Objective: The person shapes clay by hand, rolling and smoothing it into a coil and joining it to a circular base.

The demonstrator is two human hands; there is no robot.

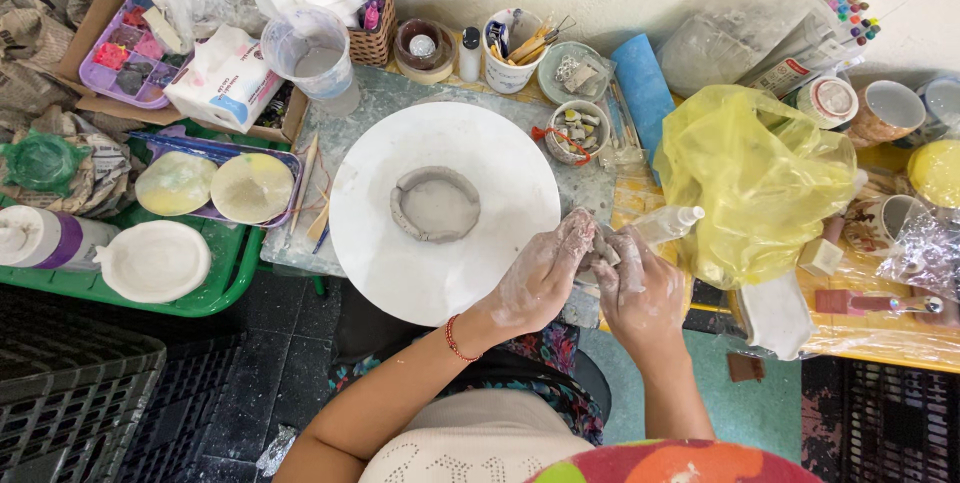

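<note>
A low grey clay ring pot (434, 204) sits near the middle of a round white turntable (375, 253). At the disc's right edge both my hands, smeared with clay, press together on a small grey lump of clay (601, 249). My left hand (543, 275), with a red string bracelet at the wrist, cups the lump from the left. My right hand (640, 285) pinches it from the right. A clear plastic spray bottle (668, 223) lies just beyond my right hand's fingers.
A crumpled yellow plastic bag (757, 178) lies to the right. Cups of tools (512, 53), a blue roll (644, 88) and a measuring jug (312, 55) stand behind the disc. A green tray (225, 278) at left carries white and yellowish plates. Black crates (75, 398) sit on the floor.
</note>
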